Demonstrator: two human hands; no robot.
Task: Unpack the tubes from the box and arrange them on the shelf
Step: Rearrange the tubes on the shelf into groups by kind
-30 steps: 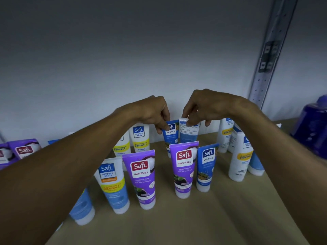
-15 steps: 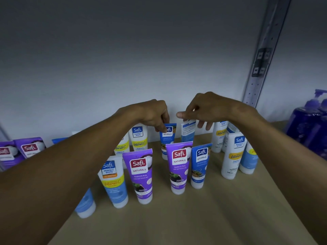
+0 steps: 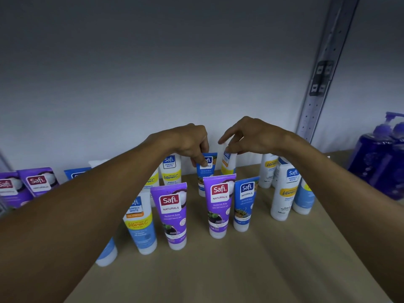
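Beige board of the shelf (image 3: 240,270) fills the lower frame of the head view, bearing tubes (image 3: 219,206) stood on their caps, labels forward, likely for display. At centre the left hand (image 3: 190,143) pinches the crimped top of a blue tube (image 3: 206,173) in the back row. The right hand (image 3: 253,136) pinches a white-and-yellow tube (image 3: 228,165) just beside it, forefinger lifted, probably steadying it upright. No box shows. Purple cartons (image 3: 37,182) sit far left, pump bottles (image 3: 380,158) far right.

Your one camera sits on your head (a wide-angle lens) and looks forward and down from close in onto the shelf (image 3: 240,270), facing its back wall (image 3: 153,84), with the standing tubes (image 3: 219,204) near mid-frame.
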